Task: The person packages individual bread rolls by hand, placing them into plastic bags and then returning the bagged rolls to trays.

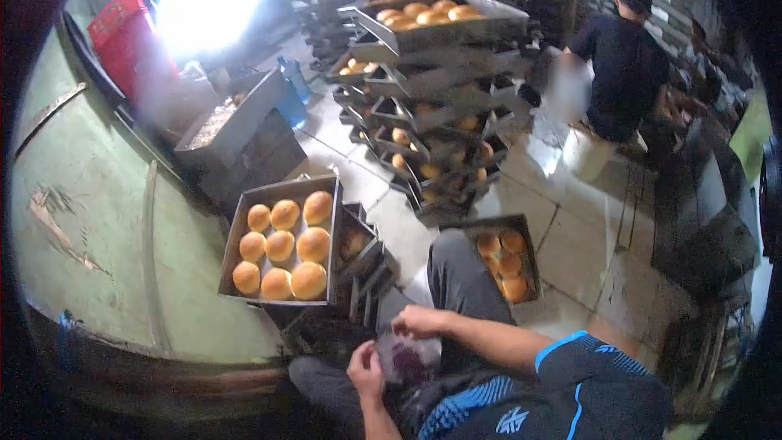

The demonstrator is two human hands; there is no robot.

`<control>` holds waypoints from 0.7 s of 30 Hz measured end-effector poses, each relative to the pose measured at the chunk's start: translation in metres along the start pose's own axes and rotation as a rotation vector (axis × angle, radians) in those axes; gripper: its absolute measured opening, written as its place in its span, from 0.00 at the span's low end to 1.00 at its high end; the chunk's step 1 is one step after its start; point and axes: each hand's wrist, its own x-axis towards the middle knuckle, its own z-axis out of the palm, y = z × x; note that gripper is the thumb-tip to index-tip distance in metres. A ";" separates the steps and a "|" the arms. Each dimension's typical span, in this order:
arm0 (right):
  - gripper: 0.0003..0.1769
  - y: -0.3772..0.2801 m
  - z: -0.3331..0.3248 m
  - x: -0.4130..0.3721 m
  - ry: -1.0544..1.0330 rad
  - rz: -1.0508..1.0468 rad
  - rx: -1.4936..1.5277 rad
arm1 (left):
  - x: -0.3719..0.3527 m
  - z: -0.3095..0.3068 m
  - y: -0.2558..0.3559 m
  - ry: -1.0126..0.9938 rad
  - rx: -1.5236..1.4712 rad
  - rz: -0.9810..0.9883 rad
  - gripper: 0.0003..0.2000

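The thin, see-through piece with a dark reddish patch (406, 360) was between the person's two hands, over the lap. The right hand (419, 322) had its fingers curled closely together near the top of it; the left hand (366, 368) had fingers bent toward the thumb at its side. Whether either one really pinched it, one could not tell, because of the blur. It seemed light, soft and limp, perhaps slippery and easy to tear, so its upper edge looked the best place for a gentle hold. Beside the left knee, the round buns (279, 245) sat in a tray (335, 236); they would likely dent under hard fingers.
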 end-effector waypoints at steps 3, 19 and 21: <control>0.21 -0.015 -0.005 -0.015 0.237 -0.173 -0.009 | 0.007 0.009 0.000 -0.094 0.084 0.124 0.06; 0.13 -0.053 -0.025 -0.051 0.672 -0.311 -0.006 | 0.030 0.014 -0.015 -0.480 -0.055 -0.024 0.30; 0.18 -0.071 -0.049 -0.059 0.816 -0.266 0.245 | 0.031 0.009 0.000 -0.446 0.125 0.049 0.21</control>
